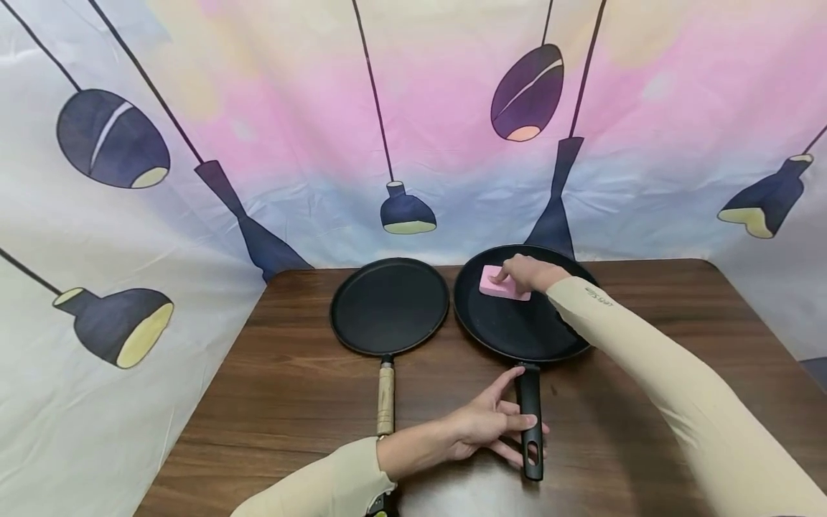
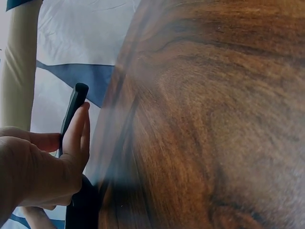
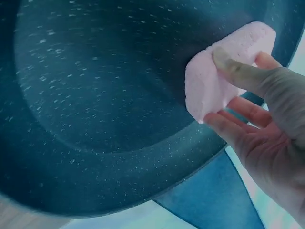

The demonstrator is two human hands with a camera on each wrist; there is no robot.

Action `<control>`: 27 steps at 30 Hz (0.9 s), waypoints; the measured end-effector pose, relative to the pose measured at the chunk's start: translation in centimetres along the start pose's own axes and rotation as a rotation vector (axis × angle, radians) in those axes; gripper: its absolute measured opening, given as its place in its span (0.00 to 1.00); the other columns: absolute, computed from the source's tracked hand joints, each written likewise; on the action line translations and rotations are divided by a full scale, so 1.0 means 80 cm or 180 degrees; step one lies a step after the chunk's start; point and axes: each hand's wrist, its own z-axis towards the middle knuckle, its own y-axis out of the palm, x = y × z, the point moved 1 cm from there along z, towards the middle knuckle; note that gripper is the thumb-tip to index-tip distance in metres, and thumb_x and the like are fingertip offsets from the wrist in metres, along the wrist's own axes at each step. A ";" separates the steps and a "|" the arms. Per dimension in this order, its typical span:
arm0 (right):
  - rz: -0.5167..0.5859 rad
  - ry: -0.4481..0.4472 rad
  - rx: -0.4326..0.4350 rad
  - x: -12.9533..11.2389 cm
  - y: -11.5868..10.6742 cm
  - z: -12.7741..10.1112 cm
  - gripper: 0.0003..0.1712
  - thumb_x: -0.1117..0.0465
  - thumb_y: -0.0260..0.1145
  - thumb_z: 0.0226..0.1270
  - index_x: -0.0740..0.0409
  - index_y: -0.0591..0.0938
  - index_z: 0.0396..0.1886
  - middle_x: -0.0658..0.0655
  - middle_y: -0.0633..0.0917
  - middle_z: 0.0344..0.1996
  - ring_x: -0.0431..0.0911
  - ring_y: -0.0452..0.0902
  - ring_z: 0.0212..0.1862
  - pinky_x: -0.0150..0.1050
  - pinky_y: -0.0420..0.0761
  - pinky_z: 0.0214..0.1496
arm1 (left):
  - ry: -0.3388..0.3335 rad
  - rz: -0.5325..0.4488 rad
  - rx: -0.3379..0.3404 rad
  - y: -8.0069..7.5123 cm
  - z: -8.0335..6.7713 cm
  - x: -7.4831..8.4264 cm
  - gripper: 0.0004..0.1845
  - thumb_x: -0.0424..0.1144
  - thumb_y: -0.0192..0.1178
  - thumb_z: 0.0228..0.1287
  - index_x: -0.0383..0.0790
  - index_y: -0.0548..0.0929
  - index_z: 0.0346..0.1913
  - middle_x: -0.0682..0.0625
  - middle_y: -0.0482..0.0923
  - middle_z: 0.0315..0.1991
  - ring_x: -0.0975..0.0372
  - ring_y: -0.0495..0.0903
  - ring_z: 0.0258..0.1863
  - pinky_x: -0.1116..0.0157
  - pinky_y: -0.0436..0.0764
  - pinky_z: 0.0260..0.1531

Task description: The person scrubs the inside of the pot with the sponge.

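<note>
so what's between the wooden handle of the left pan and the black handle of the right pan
In the head view, the left hand lies there on bare table, gripping the black handle beside the wooden handle.

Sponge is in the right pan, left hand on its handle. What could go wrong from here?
1. The left hand grips the black handle only lightly; hard scrubbing might twist the right pan.
2. The pink sponge sits near the far rim and may slide over it.
3. The wooden-handled pan lies close beside and could be knocked.

Second flat black pan (image 1: 390, 305), wooden handle (image 1: 385, 400), on dark wood table (image 1: 271, 402); lamp-print backdrop (image 1: 258, 129) behind.
</note>
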 end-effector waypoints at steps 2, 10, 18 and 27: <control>-0.0087 -0.0074 -0.0024 -0.004 0.007 -0.009 0.37 0.82 0.67 0.60 0.56 0.78 0.69 0.70 0.74 0.70 0.60 0.77 0.63 0.42 0.81 0.50 | -0.0036 0.0013 -0.0013 -0.002 -0.003 -0.003 0.42 0.31 0.57 0.76 0.62 0.49 0.81 0.38 0.87 0.52 0.41 0.87 0.50 0.48 0.90 0.44; -0.0123 -0.0713 -0.0103 -0.012 0.029 -0.100 0.32 0.84 0.66 0.58 0.57 0.86 0.59 0.64 0.86 0.57 0.58 0.81 0.61 0.49 0.88 0.56 | -0.0049 0.0085 -0.0024 -0.006 -0.003 0.004 0.42 0.30 0.56 0.76 0.60 0.49 0.81 0.36 0.86 0.53 0.42 0.88 0.48 0.47 0.89 0.45; -0.0152 -0.0933 0.0012 0.005 0.030 -0.121 0.29 0.82 0.69 0.57 0.57 0.88 0.56 0.61 0.89 0.52 0.58 0.83 0.58 0.52 0.87 0.58 | -0.0063 0.0080 -0.0055 0.000 0.004 0.009 0.41 0.29 0.56 0.76 0.61 0.50 0.81 0.36 0.86 0.52 0.40 0.87 0.50 0.46 0.89 0.46; 0.0010 -0.0172 -0.0010 0.010 0.005 -0.031 0.30 0.78 0.70 0.62 0.58 0.82 0.64 0.69 0.79 0.65 0.57 0.81 0.60 0.35 0.83 0.43 | -0.0019 -0.0002 0.0016 -0.005 -0.001 -0.004 0.43 0.29 0.59 0.74 0.62 0.51 0.80 0.33 0.86 0.51 0.44 0.89 0.45 0.48 0.90 0.40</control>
